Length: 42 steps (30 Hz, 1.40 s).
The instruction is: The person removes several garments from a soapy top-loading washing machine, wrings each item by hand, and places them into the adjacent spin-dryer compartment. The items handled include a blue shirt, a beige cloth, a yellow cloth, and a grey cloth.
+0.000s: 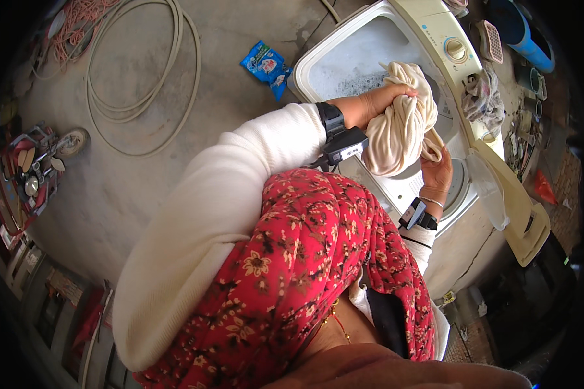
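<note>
My left hand (387, 99) grips the upper part of a bunched, twisted cream cloth (394, 141), which looks like a knitted garment. Below and to the right, my right hand (438, 172) holds a narrow end of the same cloth, palm partly turned up. The cloth hangs over a twin-tub washing machine (301, 73), at the edge between its two tubs. Sudsy grey water fills the wash tub (365, 41). Beside my right hand lies the round spin tub opening (457, 182), partly hidden by that hand. Its beige lid (520, 219) stands open.
A control panel with a dial (456, 49) runs along the machine's far right side, with a crumpled grey cloth (484, 97) on it. On the concrete floor lie a blue detergent packet (266, 67) and a coiled hose (197, 63). A red motor tricycle (31, 175) stands left.
</note>
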{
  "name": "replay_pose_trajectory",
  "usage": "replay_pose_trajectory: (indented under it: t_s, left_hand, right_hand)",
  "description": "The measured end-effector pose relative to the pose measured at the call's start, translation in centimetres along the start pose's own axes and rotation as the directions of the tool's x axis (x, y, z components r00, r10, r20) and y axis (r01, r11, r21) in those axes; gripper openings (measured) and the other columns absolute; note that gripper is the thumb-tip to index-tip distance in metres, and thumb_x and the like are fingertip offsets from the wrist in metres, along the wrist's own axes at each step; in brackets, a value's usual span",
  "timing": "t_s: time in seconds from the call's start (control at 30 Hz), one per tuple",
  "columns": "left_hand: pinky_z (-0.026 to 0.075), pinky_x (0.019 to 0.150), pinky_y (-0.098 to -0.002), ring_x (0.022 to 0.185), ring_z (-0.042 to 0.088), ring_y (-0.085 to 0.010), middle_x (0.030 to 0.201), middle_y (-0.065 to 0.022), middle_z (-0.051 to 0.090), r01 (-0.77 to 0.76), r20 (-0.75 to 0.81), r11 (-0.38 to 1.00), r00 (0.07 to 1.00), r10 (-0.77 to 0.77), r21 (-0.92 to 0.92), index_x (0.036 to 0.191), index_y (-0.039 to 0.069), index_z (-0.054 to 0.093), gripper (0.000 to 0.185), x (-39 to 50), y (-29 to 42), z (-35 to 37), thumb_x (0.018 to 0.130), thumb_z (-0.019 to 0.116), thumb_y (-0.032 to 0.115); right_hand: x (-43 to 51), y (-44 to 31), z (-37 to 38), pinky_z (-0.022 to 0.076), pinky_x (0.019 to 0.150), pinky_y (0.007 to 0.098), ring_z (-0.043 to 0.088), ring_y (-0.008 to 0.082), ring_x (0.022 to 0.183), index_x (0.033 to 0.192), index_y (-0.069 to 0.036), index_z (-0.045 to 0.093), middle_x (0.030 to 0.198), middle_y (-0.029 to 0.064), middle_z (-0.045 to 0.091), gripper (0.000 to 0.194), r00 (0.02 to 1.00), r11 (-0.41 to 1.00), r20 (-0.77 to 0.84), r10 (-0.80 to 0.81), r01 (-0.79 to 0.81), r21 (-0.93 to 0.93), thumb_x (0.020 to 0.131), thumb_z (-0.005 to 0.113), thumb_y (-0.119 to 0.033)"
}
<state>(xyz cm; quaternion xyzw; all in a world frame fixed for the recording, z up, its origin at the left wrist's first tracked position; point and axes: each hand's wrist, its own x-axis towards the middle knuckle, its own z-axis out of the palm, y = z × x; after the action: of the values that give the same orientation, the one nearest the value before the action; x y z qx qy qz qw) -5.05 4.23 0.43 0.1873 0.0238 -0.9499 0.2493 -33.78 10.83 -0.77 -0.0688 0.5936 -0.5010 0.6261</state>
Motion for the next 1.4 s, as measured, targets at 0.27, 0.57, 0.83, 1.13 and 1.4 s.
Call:
replay_pose_trajectory:
  t_s: [0.27,0.57,0.83,1.13,1.4]
  left_hand:
    - [0.057,0.081,-0.0354,0.082,0.071,-0.0228,0.095,-0.0111,0.074,0.051,-0.008,0.999,0.999,-0.051,0.000,0.102,0.007,0.069,0.039,1.4,-2.3,-0.4,0.089,0.059,0.042]
    - [0.055,0.088,-0.0340,0.090,0.070,-0.0236,0.105,-0.0126,0.073,0.050,0.051,0.999,0.997,-0.050,0.000,0.111,0.004,0.067,0.044,1.3,-3.4,1.7,0.088,0.060,0.041]
    - [0.055,0.090,-0.0338,0.094,0.069,-0.0208,0.109,-0.0123,0.071,0.051,0.088,0.999,0.995,-0.049,-0.014,0.124,0.005,0.060,0.045,1.8,-4.2,2.9,0.091,0.062,0.036]
    - [0.055,0.084,-0.0313,0.093,0.068,-0.0168,0.103,-0.0086,0.072,-0.218,-0.040,0.786,0.955,0.294,0.578,0.110,0.004,0.070,0.029,3.5,-5.0,3.4,0.082,0.072,0.012]
    - [0.053,0.091,-0.0378,0.101,0.068,-0.0355,0.107,-0.0208,0.071,0.107,-0.156,0.128,0.862,0.483,0.986,0.111,0.003,0.069,0.057,4.1,-5.9,0.7,0.068,0.076,0.040]
  right_hand:
    - [0.0,-1.6,5.5,0.0459,0.103,0.0406,0.059,0.0250,0.115,0.129,0.000,0.054,0.122,0.0133,0.062,0.037,0.899,0.981,0.420,-0.122,0.173,-0.085,0.093,0.061,-0.009]
    - [-1.7,0.8,7.8,0.0460,0.107,0.0435,0.057,0.0300,0.123,0.141,-0.006,0.048,0.138,0.0144,0.056,0.055,0.912,0.976,0.361,0.193,-0.217,0.027,0.102,0.049,-0.045]
    - [-0.7,0.8,6.9,0.0434,0.110,0.0482,0.051,0.0364,0.130,0.148,-0.006,0.039,0.144,0.0187,0.050,0.102,0.953,0.997,0.291,0.081,-0.082,-0.008,0.081,0.050,-0.081]
    - [0.2,-3.7,8.1,0.0567,0.086,0.0350,0.068,0.0225,0.093,0.113,-0.004,0.056,0.106,0.0113,0.067,0.026,0.868,0.946,0.496,-0.038,0.192,-0.262,0.088,0.062,-0.009]
    - [3.3,-0.3,5.5,0.0522,0.075,0.0300,0.064,0.0159,0.086,0.110,0.002,0.061,0.099,0.0111,0.068,0.024,0.958,0.702,0.221,-0.184,0.285,-0.652,0.089,0.063,-0.009]
